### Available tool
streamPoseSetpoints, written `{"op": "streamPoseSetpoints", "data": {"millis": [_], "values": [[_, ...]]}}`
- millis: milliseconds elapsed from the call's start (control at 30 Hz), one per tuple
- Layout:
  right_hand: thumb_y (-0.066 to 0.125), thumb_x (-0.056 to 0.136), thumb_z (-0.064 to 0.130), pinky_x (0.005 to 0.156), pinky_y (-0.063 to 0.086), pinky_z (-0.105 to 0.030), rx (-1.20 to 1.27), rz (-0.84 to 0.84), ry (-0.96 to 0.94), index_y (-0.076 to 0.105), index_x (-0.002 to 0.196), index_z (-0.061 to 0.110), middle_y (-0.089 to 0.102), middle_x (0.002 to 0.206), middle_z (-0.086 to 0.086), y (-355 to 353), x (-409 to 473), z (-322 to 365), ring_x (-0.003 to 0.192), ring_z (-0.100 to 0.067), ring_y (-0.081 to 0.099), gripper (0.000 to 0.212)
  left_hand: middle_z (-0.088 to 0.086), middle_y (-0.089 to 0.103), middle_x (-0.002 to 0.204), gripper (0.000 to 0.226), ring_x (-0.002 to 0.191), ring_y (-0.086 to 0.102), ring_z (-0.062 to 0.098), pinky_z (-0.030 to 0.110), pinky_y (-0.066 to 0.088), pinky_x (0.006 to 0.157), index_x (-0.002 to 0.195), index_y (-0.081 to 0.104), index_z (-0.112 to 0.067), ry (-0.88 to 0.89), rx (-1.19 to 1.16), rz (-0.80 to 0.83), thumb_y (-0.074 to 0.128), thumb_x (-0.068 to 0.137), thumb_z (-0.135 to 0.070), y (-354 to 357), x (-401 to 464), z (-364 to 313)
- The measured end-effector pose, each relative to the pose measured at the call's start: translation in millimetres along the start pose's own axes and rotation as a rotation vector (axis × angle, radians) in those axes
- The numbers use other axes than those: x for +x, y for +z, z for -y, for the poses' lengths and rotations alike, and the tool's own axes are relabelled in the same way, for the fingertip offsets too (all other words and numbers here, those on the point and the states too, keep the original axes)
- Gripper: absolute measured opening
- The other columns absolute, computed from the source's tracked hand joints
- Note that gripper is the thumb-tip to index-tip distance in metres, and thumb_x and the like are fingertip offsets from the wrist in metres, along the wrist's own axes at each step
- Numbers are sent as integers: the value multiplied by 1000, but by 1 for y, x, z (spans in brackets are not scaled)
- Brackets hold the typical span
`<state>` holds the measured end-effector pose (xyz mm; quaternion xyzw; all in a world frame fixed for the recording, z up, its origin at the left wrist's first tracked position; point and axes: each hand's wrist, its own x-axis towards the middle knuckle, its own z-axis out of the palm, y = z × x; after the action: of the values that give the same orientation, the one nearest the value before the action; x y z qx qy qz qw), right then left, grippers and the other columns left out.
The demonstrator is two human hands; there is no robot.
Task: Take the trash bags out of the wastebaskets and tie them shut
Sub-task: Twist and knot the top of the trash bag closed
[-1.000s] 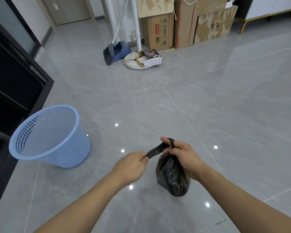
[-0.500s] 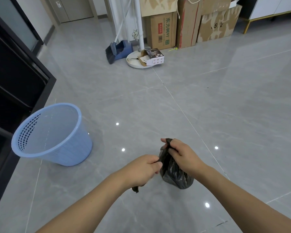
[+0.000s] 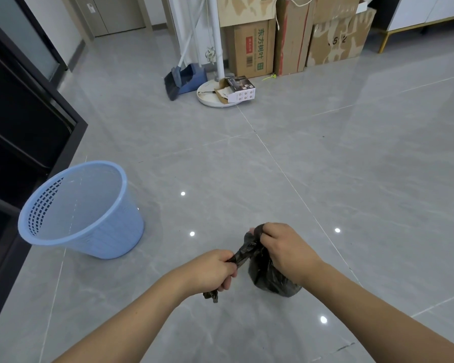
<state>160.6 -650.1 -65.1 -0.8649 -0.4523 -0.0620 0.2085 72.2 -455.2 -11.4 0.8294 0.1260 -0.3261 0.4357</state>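
A small black trash bag (image 3: 269,280) hangs above the grey floor between my hands, its body bulging below its twisted neck. My left hand (image 3: 212,271) is closed around one twisted strand of the neck, and the strand's end sticks out below the fist. My right hand (image 3: 283,247) grips the other part of the neck at the bag's top. A light blue plastic wastebasket (image 3: 81,210) stands tilted on the floor to the left, with no bag in it.
A black cabinet frame (image 3: 37,121) runs along the left. At the back stand cardboard boxes (image 3: 252,48), a blue dustpan with broom (image 3: 186,77), and a white fan base (image 3: 210,95) with a small box on it. Grey tiled floor spreads to the right.
My left hand first pulled a strand out sideways, then came in toward the bag and lower; now it pulls the strand down-left. The bag has sunk slightly.
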Motion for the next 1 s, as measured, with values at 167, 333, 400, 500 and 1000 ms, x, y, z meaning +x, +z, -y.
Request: {"op": "streamPoseSetpoints", "data": {"millis": [167,333,400,500,1000], "values": [[43,82,13,99,40,-36,-291,26,-148,66,89,10,54,95,-3,6,-14,-1,98,-28,58,24,-3,62,64,18,62,55,14,26,41,56,80,55,-19,-18,36,-6,43,93,-19,0,0,3],[17,94,10,116,18,-50,-554,95,-171,68,112,7,54,138,-11,3,-14,10,142,-36,34,55,0,62,68,16,65,54,18,33,45,63,82,54,-18,-32,39,-6,42,92,-21,3,1,5],[19,94,13,118,12,-50,-628,89,-203,65,117,6,38,154,-11,7,-16,11,147,-35,19,51,2,61,72,16,65,53,20,33,46,62,84,54,-17,-39,74,-24,41,93,-22,6,0,5],[28,93,17,120,5,-49,-724,119,-265,62,120,4,18,158,-8,12,-17,4,149,-33,14,45,3,57,77,20,64,53,21,38,51,63,87,53,-14,-35,206,-120,39,96,-25,7,0,7],[50,93,40,118,-5,-57,-763,244,-101,48,140,22,14,162,3,17,-21,-2,150,-33,-3,50,0,54,76,24,68,50,21,32,40,62,92,54,-10,42,352,-237,38,99,-26,9,2,10]]}}
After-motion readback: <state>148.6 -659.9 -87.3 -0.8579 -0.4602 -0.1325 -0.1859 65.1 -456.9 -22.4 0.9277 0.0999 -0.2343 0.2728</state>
